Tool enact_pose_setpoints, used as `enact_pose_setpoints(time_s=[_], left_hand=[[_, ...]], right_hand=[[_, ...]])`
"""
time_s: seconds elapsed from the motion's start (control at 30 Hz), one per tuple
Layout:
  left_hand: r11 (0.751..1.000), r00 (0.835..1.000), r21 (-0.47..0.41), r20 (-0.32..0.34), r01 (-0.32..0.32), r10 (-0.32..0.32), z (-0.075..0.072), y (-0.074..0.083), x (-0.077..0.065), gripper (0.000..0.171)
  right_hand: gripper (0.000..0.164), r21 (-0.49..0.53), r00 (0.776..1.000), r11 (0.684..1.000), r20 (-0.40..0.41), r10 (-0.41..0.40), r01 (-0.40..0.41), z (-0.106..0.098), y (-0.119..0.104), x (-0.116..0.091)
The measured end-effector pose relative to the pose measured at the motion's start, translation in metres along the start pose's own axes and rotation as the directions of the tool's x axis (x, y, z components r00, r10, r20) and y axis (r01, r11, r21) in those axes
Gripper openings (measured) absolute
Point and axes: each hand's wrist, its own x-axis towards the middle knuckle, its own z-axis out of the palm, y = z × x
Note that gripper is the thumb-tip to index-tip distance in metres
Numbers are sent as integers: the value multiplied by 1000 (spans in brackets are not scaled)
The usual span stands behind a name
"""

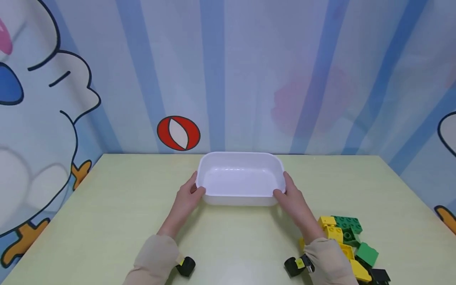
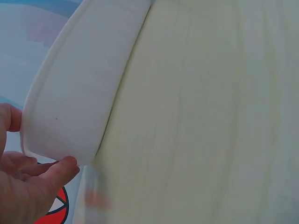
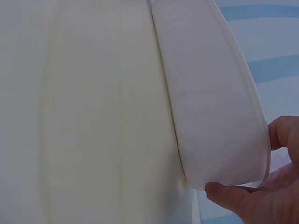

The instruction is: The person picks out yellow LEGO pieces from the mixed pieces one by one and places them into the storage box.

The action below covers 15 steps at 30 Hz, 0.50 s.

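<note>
A white rectangular plastic tub (image 1: pixel 244 178) with rounded corners stands at the far middle of the table, and nothing shows inside it. My left hand (image 1: pixel 187 194) grips its left end, and my right hand (image 1: pixel 290 193) grips the right end. Seen from the left wrist, the tub's long outer wall (image 2: pixel 84 79) slants past the left fingers (image 2: pixel 60 172), which hold a corner. The right wrist view has the same wall (image 3: pixel 210 93) with the right fingers (image 3: pixel 224 193) at the opposite corner. Parts of the fingers are hidden behind the tub.
Yellow and green toy bricks (image 1: pixel 367 253), with a few black pieces, lie in a pile on the pale table (image 1: pixel 107 221), beside and partly behind my right forearm. A striped blue backdrop (image 1: pixel 242 79) with cartoon figures rises behind the table's far edge.
</note>
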Motion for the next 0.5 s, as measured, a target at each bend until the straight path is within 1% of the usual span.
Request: enact_pose_setpoints(time_s=[0.1, 0.17, 0.23, 0.4, 0.5], left_hand=[[1000, 1000, -1, -11, -16, 16, 0, 2, -3, 55], [1000, 1000, 23, -13, -14, 14, 0, 3, -5, 52], [998, 1000, 62, -9, 3, -3, -1, 3, -9, 52], [982, 998, 180, 17, 55, -59, -9, 6, -20, 61], [973, 997, 223, 33, 59, -69, -13, 11, -26, 64]], right_hand=[[67, -7, 999, 999, -12, -32, 31, -1, 1, -5], [67, -24, 999, 999, -9, -31, 31, -1, 0, -9], [68, -53, 1000, 998, 1, -16, 16, 0, 0, -13], [68, -122, 1000, 992, -5, 15, -16, 3, -4, -21], [68, -149, 999, 988, -23, 30, -33, 3, -9, -28]])
